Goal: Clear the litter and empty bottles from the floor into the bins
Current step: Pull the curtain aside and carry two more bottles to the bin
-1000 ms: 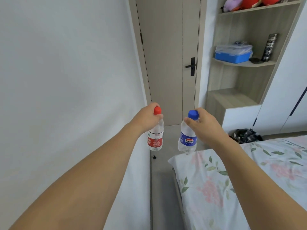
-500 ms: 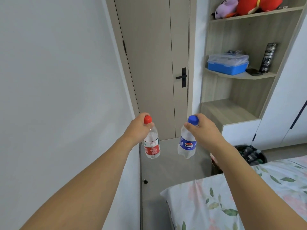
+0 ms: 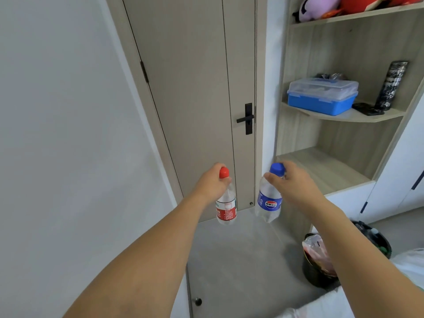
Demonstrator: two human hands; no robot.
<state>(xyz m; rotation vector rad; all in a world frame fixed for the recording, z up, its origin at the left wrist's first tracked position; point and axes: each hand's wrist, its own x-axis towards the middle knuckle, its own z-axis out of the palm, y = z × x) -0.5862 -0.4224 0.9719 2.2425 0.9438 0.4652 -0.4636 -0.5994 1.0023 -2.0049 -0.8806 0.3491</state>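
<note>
View has advanced toward the door (image 3: 190,99): door and shelf unit (image 3: 344,125) now larger, bed almost out of frame at lower right. Two bins (image 3: 314,274) beside the shelf now exposed, partly behind the right arm. Left hand (image 3: 212,183) and right hand (image 3: 292,184) sit lower against the door, bottles hanging over bare floor (image 3: 241,260).

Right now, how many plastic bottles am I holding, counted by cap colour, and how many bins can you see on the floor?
Clear plastic bottle with red cap and red label, in the left hand: 1
Clear plastic bottle with blue cap and blue label, in the right hand: 1
Black bins on the floor: 2
Total: 4
</note>
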